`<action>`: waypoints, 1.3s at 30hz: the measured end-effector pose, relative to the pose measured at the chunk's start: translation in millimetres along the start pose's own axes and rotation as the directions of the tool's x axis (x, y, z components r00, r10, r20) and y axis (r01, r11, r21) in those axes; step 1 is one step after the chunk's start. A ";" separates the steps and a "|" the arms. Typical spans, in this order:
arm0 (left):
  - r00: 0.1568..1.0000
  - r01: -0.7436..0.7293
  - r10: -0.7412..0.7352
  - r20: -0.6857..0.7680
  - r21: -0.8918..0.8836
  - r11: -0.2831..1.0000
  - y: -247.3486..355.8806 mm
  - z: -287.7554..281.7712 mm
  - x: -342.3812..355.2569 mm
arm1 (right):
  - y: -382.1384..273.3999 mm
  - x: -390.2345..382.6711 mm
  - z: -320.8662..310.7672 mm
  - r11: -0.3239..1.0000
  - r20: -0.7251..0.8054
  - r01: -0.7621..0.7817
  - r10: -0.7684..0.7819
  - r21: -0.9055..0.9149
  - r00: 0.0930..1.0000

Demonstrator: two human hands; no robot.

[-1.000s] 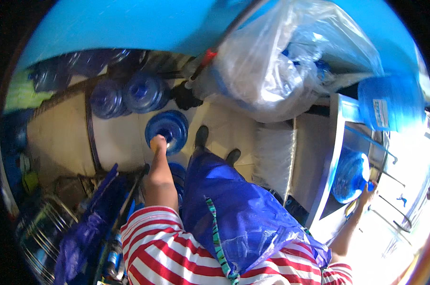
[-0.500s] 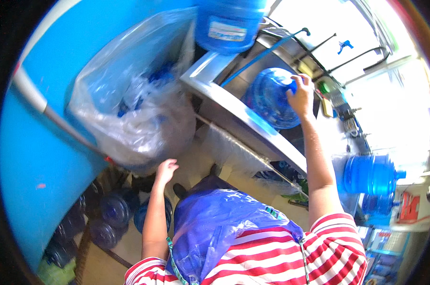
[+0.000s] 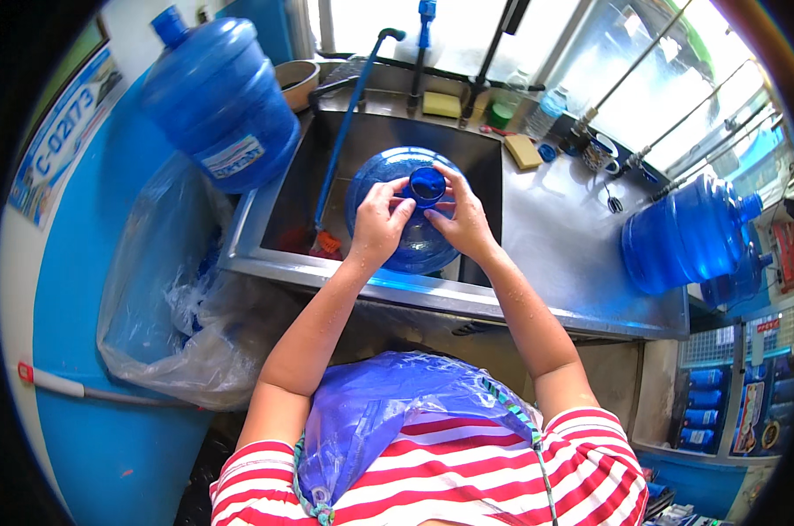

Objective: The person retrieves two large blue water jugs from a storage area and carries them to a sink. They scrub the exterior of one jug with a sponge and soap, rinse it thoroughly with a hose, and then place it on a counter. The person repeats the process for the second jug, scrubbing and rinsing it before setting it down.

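Jug: blue water jug (image 3: 405, 215) upright in the steel sink (image 3: 274, 219), mid-basin.
Left hand (image 3: 377, 223): fingers curled on the jug's neck.
Right hand (image 3: 463, 221): fingers gripping the neck.
Surroundings: brush (image 3: 331, 175) leaning in the basin's left; second jug (image 3: 217, 101) at the sink's back-left corner; third jug (image 3: 684, 232) on the worktop's right edge; sponge (image 3: 522, 151) behind.

A water jug (image 3: 403, 210) stands in the sink (image 3: 265, 254) (2 more jugs flank it, left (image 3: 220, 103) and right (image 3: 682, 235)).

Water refilling station, wash area.
Steel sink (image 3: 265, 250) with big blue water jugs (image 3: 217, 101) around, rinse pipes (image 3: 344, 123) at window, sponges (image 3: 441, 103) on counter.
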State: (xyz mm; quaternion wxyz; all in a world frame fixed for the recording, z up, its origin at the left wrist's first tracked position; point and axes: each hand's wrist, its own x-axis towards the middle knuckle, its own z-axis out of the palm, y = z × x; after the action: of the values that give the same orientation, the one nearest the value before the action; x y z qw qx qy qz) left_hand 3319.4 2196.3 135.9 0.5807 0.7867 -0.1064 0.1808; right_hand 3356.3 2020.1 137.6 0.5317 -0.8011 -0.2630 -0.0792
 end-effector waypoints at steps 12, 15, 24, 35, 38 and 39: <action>0.969 0.081 -0.093 0.228 0.061 0.995 -5.5 73.2 41.7 | 13.1 -25.2 -56.6 0.926 -0.252 -0.321 0.269 -0.198 0.930; 0.939 -0.165 0.048 0.341 0.325 0.931 -11.0 85.2 51.2 | 12.4 -28.0 -60.0 0.910 -0.293 -0.337 0.263 -0.243 0.919; 0.891 -0.367 0.251 0.379 0.274 0.889 -26.7 95.2 66.0 | 15.5 -46.1 -39.4 0.907 -0.398 -0.208 0.050 -0.365 0.916; 0.999 -0.039 -0.001 0.054 0.733 0.679 -106.4 29.0 155.2 | 17.9 -48.5 -47.5 0.956 -0.336 -0.223 0.149 -0.193 0.930; 0.916 0.147 -0.398 0.048 0.884 0.445 -138.3 -44.4 139.3 | 10.6 -45.0 -47.9 0.922 -0.293 -0.319 0.250 -0.220 0.923; 0.889 0.165 -0.452 0.076 0.867 0.470 -135.3 -64.1 125.4 | 13.2 -46.6 -47.9 0.900 -0.338 -0.261 0.139 -0.349 0.931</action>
State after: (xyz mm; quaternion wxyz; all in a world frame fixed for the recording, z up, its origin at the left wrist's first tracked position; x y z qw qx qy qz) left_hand 3474.5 2303.7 85.3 0.1290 0.9900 0.0543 -0.0198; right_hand 3330.8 1957.7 128.2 0.4019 -0.8915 -0.0721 -0.1964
